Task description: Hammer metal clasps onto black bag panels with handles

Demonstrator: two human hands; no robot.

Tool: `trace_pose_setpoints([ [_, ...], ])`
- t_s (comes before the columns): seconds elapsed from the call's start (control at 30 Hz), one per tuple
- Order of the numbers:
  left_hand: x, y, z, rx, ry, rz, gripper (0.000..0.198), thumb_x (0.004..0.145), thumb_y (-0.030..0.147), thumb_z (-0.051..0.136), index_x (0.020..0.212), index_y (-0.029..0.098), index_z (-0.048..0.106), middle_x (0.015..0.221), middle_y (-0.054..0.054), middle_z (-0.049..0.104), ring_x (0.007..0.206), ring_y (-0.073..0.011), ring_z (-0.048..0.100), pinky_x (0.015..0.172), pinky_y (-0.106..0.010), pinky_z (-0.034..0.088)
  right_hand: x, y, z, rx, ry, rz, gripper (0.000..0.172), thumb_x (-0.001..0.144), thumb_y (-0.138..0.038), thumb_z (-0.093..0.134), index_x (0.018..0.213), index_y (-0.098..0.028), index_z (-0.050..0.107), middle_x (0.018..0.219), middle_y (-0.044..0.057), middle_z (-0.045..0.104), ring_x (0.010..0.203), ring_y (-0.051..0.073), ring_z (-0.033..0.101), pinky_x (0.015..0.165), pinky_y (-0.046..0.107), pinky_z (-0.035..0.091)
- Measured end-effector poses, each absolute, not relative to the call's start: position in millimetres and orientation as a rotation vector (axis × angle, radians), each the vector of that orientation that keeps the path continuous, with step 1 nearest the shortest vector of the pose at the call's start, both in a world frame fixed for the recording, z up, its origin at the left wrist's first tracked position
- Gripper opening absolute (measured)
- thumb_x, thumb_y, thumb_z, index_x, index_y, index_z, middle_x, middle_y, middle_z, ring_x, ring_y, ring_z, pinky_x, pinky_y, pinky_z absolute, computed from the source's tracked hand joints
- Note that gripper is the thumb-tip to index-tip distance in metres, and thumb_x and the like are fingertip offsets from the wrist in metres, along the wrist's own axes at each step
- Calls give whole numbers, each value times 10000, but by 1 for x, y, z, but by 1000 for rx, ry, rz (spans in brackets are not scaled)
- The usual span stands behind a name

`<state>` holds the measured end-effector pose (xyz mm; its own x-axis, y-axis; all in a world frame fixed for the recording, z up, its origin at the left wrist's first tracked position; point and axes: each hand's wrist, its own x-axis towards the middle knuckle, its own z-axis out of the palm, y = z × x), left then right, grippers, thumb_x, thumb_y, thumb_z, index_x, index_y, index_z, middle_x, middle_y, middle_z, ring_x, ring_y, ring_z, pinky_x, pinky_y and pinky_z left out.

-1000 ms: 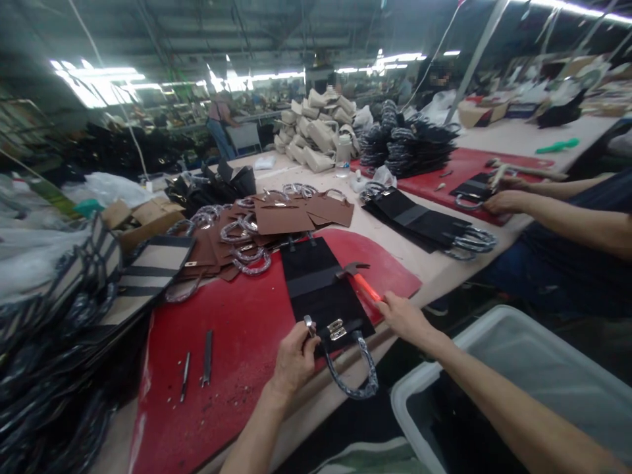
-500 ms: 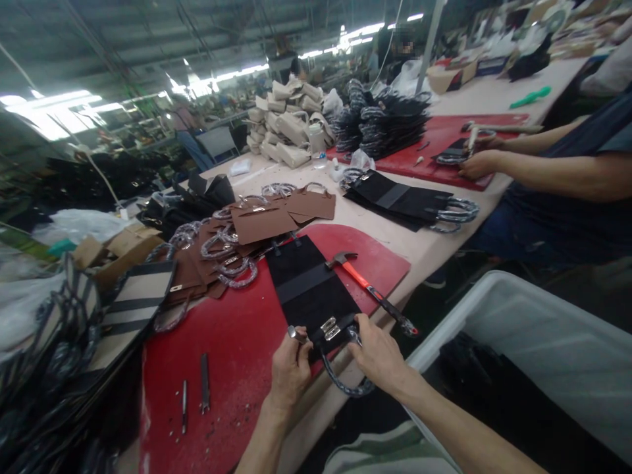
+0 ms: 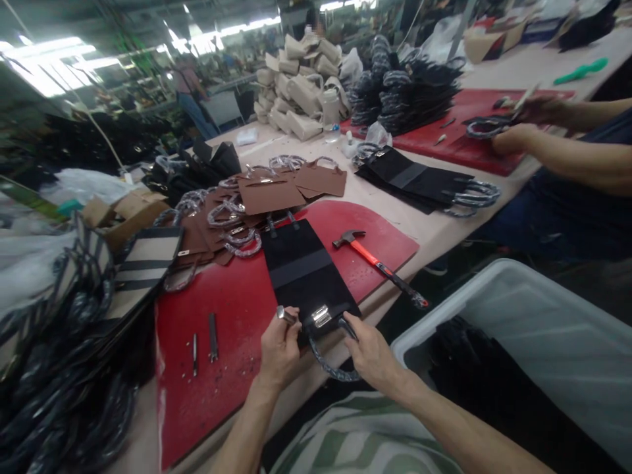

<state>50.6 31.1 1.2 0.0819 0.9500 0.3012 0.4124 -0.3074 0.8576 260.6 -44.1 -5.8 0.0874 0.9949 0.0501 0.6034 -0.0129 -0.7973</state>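
Observation:
A black bag panel (image 3: pixel 309 266) with a grey band lies on the red work mat (image 3: pixel 222 296), its plastic-wrapped handle (image 3: pixel 328 368) hanging over the near edge. A silver metal clasp (image 3: pixel 320 316) sits near that end of the panel. My left hand (image 3: pixel 280 345) is closed round a short metal rod (image 3: pixel 285 315), its blunt end pointing up at the panel's near left corner. My right hand (image 3: pixel 370 349) is closed on the handle's right end, by the corner of the panel. An orange and black claw hammer (image 3: pixel 378 263) rests on the mat to the right.
Two slim metal tools (image 3: pixel 212 337) lie on the mat's left. Brown bag panels (image 3: pixel 269 196) are piled behind, striped panels (image 3: pixel 148 260) at left. Black panels (image 3: pixel 409 174) lie farther right. A white bin (image 3: pixel 498 280) stands at right. A co-worker's hands (image 3: pixel 518 138) work at another mat.
The camera view has turned slightly, shifting the background. Both hands keep their grips at the near end of the panel, and the hammer remains on the mat.

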Motion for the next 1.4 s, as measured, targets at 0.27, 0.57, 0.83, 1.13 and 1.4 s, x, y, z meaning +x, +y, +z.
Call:
trace_pose_setpoints([
  [0.27, 25, 22, -9, 1287, 1471, 1367, 320, 893, 430, 596, 1001, 141, 682, 1007, -107, 735, 918, -221, 726, 871, -367, 579, 234, -64, -14, -1665, -1478, 859, 406, 907, -254, 448, 1297, -146, 484, 892, 66, 691, 788, 219, 660, 687, 321, 489],
  [0.57, -16, 50, 24, 1618, 2008, 934, 282, 877, 393, 521, 769, 178, 666, 732, -64, 707, 722, -210, 664, 681, -282, 470, 219, 7, 32, -2013, -2129, 365, 165, 979, -285, 513, 928, -185, 634, 930, 82, 668, 826, 216, 641, 693, 302, 404],
  [0.83, -39, 50, 49, 1813, 2506, -4, 359, 920, 401, 496, 926, 105, 700, 908, -206, 696, 873, -357, 675, 718, -404, 476, 236, 41, 31, -1619, -2443, 173, 210, 917, -228, 627, 1124, -194, 635, 1087, 87, 616, 986, 252, 508, 810, 352, 362],
  [1.13, 21, 35, 35, 2579, 1679, 191, 111, 925, 170, 565, 999, 186, 646, 984, -85, 620, 919, -247, 580, 781, -349, 473, 249, 57, 24, -1132, -2850, 7, 144, 918, -92, 502, 985, -144, 619, 954, 105, 567, 825, 224, 441, 715, 336, 326],
  [1.4, 16, 32, 25, 2879, 1484, 19, 245, 795, -24, 472, 932, 147, 581, 912, -104, 561, 850, -272, 524, 742, -388, 475, 265, 61, 7, -987, -2712, 141, 143, 928, -139, 536, 962, -169, 672, 1009, 94, 593, 866, 214, 466, 755, 332, 380],
])
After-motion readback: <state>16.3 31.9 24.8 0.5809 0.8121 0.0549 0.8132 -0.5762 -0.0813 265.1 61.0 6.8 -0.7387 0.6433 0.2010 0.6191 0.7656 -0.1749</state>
